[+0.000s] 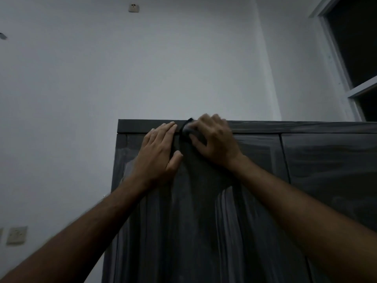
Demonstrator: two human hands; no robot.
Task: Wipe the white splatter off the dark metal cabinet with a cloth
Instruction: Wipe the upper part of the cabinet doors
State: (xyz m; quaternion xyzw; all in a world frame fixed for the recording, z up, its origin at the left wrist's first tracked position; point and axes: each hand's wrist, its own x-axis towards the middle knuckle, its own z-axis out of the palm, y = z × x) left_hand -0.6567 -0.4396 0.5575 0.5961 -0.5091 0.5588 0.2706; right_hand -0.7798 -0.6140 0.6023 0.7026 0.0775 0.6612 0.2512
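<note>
Your right hand has its fingers curled round the dark cloth, pressing it against the cabinet just under the top edge. Your left hand lies flat, fingers straight, on the door just beside the cloth, bracing. The white splatter that matters lies below both hands, as long pale streaks running up and down the door, nearer your right forearm than your left. More haze sits left of and below your left hand, along the door's edge. So the cloth hand is the better placed, and I judge a downward stroke along the streaks suits best.
</note>
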